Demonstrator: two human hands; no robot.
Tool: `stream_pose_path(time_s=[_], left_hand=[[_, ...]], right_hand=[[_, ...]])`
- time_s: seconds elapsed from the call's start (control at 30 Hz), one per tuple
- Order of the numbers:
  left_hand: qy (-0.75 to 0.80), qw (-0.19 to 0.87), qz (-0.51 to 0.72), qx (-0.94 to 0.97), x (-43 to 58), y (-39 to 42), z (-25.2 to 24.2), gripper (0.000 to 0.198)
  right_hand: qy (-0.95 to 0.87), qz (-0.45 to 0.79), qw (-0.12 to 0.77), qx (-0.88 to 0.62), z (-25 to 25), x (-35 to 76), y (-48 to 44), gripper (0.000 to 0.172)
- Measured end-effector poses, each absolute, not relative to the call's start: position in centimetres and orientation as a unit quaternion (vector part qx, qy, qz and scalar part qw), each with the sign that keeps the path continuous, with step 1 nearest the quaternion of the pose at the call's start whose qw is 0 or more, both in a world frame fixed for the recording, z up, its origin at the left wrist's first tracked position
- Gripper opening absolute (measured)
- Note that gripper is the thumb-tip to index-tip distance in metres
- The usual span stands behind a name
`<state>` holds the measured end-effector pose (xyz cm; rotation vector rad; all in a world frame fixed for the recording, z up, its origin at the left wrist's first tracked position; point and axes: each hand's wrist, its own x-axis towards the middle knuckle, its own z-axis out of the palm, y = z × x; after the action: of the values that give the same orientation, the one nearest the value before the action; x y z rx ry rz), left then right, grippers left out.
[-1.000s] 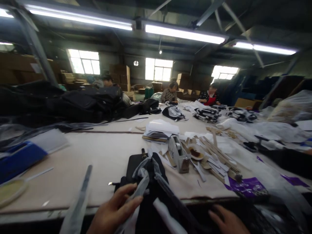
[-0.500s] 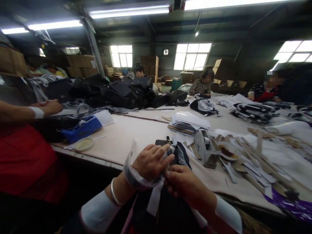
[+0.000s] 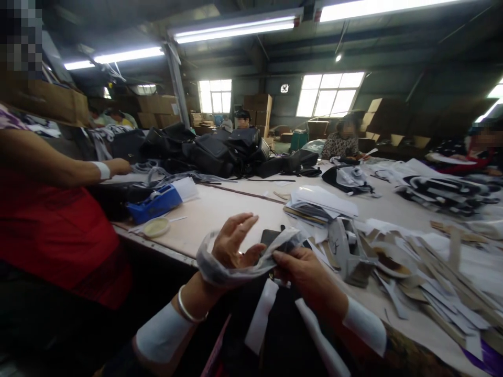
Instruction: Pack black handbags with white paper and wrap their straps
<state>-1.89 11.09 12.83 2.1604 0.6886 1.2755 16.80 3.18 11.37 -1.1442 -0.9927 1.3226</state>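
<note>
My left hand point(image 3: 232, 242) is raised over the table edge with its fingers spread, and a clear plastic wrap point(image 3: 231, 270) is looped round its wrist and palm. My right hand point(image 3: 302, 269) pinches the far end of that wrap, right next to the left palm. Below both hands lies a black bag point(image 3: 283, 335) with white paper strips point(image 3: 261, 315) on it. Behind the hands, a small black piece point(image 3: 270, 236) rests on the table.
A grey tape dispenser point(image 3: 346, 251) and a heap of cardboard strips point(image 3: 428, 272) lie to the right. A person in red point(image 3: 51, 220) stands close on the left by a blue dispenser point(image 3: 155, 203) and a round lid point(image 3: 156, 226). Black bags point(image 3: 212, 152) are piled behind; other people work across the table.
The view has swung left and down. My left hand lifted and spread its fingers with the wrap round it; my right hand came up from the bag and took the wrap's end.
</note>
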Motion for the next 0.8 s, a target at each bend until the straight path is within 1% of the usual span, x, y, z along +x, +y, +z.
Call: stream_pose_path(time_s=[0.03, 0.07, 0.1, 0.13, 0.17, 0.2, 0.23, 0.3, 0.4, 0.5, 0.57, 0.6, 0.67, 0.73, 0.8], left_hand=[[0.274, 0.404, 0.476, 0.731, -2.2, 11.1, 12.7, 0.062], [0.268, 0.548, 0.444, 0.657, -2.6, 10.9, 12.4, 0.065], [0.236, 0.682, 0.379, 0.580, -3.0, 10.7, 11.9, 0.066], [0.189, 0.786, 0.300, 0.506, -3.3, 10.3, 11.4, 0.063], [0.137, 0.856, 0.229, 0.442, -3.7, 9.9, 10.7, 0.061], [0.091, 0.897, 0.182, 0.392, -4.0, 9.4, 9.9, 0.059], [0.057, 0.919, 0.160, 0.357, -4.3, 8.8, 9.2, 0.057], [0.030, 0.931, 0.166, 0.325, -4.9, 7.6, 7.8, 0.052], [0.053, 0.926, 0.170, 0.333, -5.7, 6.2, 7.0, 0.051], [0.150, 0.900, 0.190, 0.362, -6.0, 5.8, 7.9, 0.044], [0.258, 0.860, 0.215, 0.385, -5.4, 6.0, 9.0, 0.035], [0.308, 0.834, 0.225, 0.399, -5.0, 6.2, 9.6, 0.033], [0.372, 0.782, 0.242, 0.437, -3.6, 6.7, 10.5, 0.034], [0.388, 0.747, 0.259, 0.473, -2.1, 7.1, 11.0, 0.034], [0.376, 0.729, 0.272, 0.502, -0.7, 7.2, 11.1, 0.035]], right_hand=[[-0.413, 0.526, 0.558, -0.492, 11.6, 17.7, 4.1, 0.039], [-0.405, 0.499, 0.579, -0.502, 11.7, 18.6, 5.0, 0.039], [-0.398, 0.477, 0.595, -0.510, 11.8, 19.4, 5.9, 0.039], [-0.397, 0.461, 0.604, -0.515, 11.9, 20.0, 6.7, 0.040], [-0.402, 0.449, 0.604, -0.521, 11.9, 20.6, 7.4, 0.041], [-0.414, 0.441, 0.597, -0.527, 11.8, 21.0, 8.0, 0.041], [-0.429, 0.434, 0.586, -0.533, 11.6, 21.3, 8.5, 0.042], [-0.441, 0.429, 0.575, -0.539, 11.2, 21.8, 9.2, 0.041], [-0.413, 0.440, 0.588, -0.539, 10.6, 22.4, 10.0, 0.039], [-0.376, 0.460, 0.604, -0.531, 10.6, 23.3, 10.8, 0.037], [-0.351, 0.477, 0.616, -0.519, 11.0, 23.5, 11.0, 0.039], [-0.335, 0.505, 0.615, -0.505, 11.1, 23.4, 10.8, 0.041], [-0.308, 0.597, 0.581, -0.460, 11.3, 22.6, 9.9, 0.044], [-0.311, 0.685, 0.516, -0.410, 11.0, 21.2, 8.6, 0.046], [-0.361, 0.703, 0.468, -0.395, 10.6, 19.7, 7.4, 0.044]])
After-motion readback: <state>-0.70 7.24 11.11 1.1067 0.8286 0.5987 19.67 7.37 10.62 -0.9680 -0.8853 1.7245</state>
